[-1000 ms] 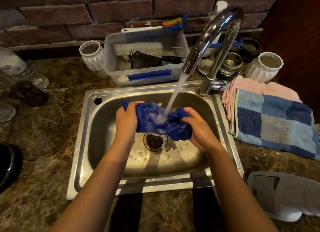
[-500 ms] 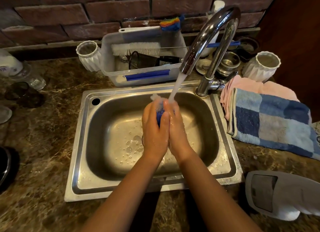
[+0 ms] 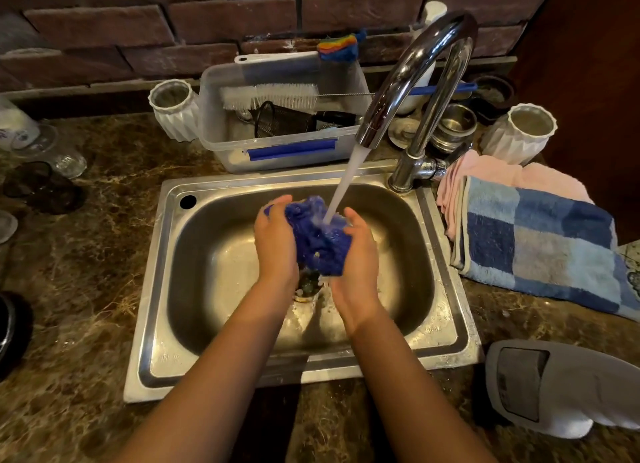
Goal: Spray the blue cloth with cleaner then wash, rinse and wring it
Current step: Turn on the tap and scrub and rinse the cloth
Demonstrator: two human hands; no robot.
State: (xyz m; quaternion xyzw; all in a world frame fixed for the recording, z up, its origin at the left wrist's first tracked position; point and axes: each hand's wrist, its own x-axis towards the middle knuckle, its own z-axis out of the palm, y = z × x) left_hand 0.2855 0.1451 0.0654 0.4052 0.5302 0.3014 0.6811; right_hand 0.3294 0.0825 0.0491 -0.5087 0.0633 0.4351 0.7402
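Note:
The blue cloth [image 3: 318, 241] is bunched up and wet, held over the steel sink [image 3: 214, 282] between both hands. My left hand [image 3: 275, 244] grips its left side and my right hand [image 3: 358, 255] grips its right side. Water runs from the chrome faucet [image 3: 415, 68] in a white stream [image 3: 348, 178] and lands on the top of the cloth. The drain below is mostly hidden by the cloth and my hands.
A clear plastic bin [image 3: 277, 151] with a brush stands behind the sink. White ribbed cups [image 3: 175, 113] [image 3: 523, 133] sit at both sides. A blue checked towel [image 3: 540, 241] over a pink one lies right of the sink. A grey and white object [image 3: 554, 386] lies at the front right.
Half a second ago my palms were pressed together around the cloth. Now they have moved apart and the bunched cloth shows between them, still under the running water.

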